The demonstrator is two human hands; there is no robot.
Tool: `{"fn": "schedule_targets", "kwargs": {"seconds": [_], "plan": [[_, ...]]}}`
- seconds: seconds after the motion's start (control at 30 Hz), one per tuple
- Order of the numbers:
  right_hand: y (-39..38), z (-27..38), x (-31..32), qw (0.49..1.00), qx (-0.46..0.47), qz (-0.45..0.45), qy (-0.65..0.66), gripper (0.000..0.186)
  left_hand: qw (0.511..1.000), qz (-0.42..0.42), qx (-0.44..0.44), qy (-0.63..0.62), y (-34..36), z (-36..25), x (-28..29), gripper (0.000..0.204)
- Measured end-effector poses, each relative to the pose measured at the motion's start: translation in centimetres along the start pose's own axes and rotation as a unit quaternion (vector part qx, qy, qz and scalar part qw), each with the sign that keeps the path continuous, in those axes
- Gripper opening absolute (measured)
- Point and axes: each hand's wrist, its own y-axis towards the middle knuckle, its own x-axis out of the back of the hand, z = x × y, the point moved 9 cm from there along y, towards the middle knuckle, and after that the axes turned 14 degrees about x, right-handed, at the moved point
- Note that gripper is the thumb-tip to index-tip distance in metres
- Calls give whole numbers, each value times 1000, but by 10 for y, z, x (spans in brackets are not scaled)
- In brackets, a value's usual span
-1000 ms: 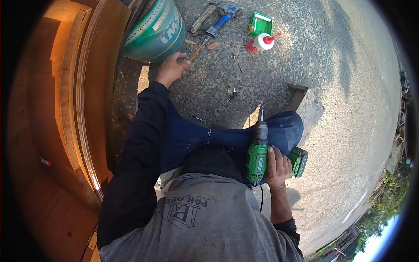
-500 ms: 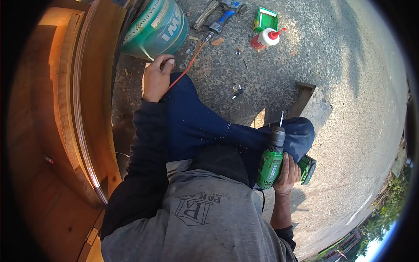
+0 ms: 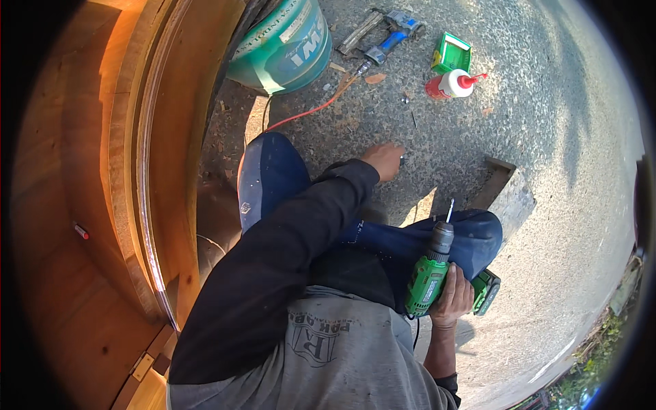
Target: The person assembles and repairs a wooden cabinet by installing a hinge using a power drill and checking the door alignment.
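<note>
My right hand (image 3: 453, 298) is wrapped round the grip of a green cordless drill (image 3: 426, 280), which rests over my right thigh. A slim bit (image 3: 450, 210) points up and away from its chuck, and a battery (image 3: 486, 292) shows beyond my fingers. Low over the rough ground between my knees, my left hand (image 3: 384, 160) is closed, fingers curled down. Just at its fingertips a small dark thing (image 3: 402, 160) peeks out; most of it is hidden by the hand.
Wooden panels (image 3: 174, 137) stand close on my left. A green bucket (image 3: 290, 58), a blue-and-grey air tool (image 3: 389, 44) on an orange hose, a green box (image 3: 452, 52) and a red-and-white glue bottle (image 3: 451, 85) lie ahead. A wood offcut (image 3: 509, 198) lies past my right knee.
My left hand has moved right and nearer, from beside the bucket to the small black-and-silver thing on the ground, covering it. My right hand keeps hold of the drill. The view has shifted slightly.
</note>
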Motion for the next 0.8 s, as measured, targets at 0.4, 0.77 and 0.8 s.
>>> {"fn": "schedule_targets", "kwargs": {"seconds": [0.4, 0.77, 0.8], "plan": [[-96, -51, 0, 964, -227, -139, -14, 62, 980, -31, -83, 178, 29, 4, -65, 34], [-102, -172, -73, 904, -424, -51, -36, 72, 919, 31, 139, -369, 35, 61, 12, 19], [-105, -172, -81, 910, -409, -36, -59, 68, 921, 27, 133, -364, 30, 59, 27, 19]]}}
